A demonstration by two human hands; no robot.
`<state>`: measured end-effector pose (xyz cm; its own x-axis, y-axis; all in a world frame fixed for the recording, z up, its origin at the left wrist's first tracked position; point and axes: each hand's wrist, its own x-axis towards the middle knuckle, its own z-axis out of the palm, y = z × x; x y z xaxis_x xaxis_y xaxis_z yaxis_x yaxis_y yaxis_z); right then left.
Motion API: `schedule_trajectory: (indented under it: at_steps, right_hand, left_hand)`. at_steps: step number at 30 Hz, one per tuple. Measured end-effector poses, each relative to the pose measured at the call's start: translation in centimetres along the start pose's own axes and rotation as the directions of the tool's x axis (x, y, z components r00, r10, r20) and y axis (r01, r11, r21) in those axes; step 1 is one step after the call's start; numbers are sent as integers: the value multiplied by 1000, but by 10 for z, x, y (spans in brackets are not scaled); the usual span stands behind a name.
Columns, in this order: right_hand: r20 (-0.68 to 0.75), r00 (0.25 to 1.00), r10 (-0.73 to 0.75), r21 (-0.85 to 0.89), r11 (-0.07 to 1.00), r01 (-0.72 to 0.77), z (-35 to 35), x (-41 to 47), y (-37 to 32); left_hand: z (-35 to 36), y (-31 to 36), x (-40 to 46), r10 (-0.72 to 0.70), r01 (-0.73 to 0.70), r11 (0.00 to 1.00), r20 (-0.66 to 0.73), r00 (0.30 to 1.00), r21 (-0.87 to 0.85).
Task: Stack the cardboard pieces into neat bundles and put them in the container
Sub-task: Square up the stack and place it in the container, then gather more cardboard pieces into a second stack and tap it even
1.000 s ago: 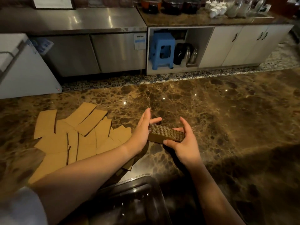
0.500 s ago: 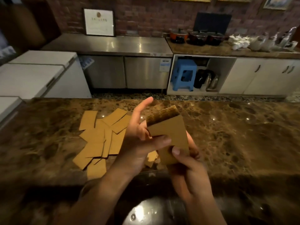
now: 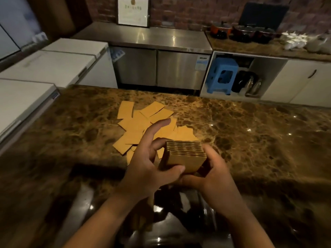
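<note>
Both hands hold a squared-up bundle of cardboard pieces [image 3: 186, 156] upright above the near edge of the marble counter [image 3: 250, 140]. My left hand [image 3: 148, 169] grips its left side, thumb across the front face and index finger stretched out straight. My right hand [image 3: 213, 178] cups the bundle's right side and bottom. Several loose cardboard pieces [image 3: 139, 122] lie scattered flat on the counter just beyond the hands. Below my wrists sits the clear plastic container [image 3: 166, 228], dark and only partly visible.
White chest freezers [image 3: 44, 68] stand along the left. A steel cabinet [image 3: 157, 65] and a shelf with a blue stool [image 3: 222, 74] face the counter across the aisle. Pots and white cups sit on the far back counter.
The bundle went from lying edge-on between my hands to being held upright, then lowered a little toward the container. The view tilted up and shifted.
</note>
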<state>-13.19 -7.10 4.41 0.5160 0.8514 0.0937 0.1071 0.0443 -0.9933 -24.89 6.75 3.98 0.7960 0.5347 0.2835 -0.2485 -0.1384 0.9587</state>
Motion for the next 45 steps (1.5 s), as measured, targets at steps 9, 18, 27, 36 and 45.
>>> schedule_trajectory:
  at_steps: [9, 18, 27, 36, 45]
  right_hand:
    - [83, 986, 146, 123, 980, -156, 31, 0, 18]
    - [190, 619, 762, -33, 635, -772, 36, 0, 66]
    - [39, 677, 735, -287, 658, -696, 81, 7, 64]
    - [35, 689, 724, -178, 683, -708, 101, -2, 53]
    - [149, 702, 696, -98, 717, -690, 111, -22, 60]
  left_hand:
    - [-39, -11, -38, -136, 136, 991, -65, 989, -2]
    - [-73, -54, -87, -432, 421, 901, -288, 855, -103]
    - [-59, -58, -94, -519, 494, 835, -50, 853, -245]
    - [-51, -48, -91, -496, 441, 808, -46, 867, -392]
    - [-52, -29, -99, -627, 578, 665, 67, 776, -472]
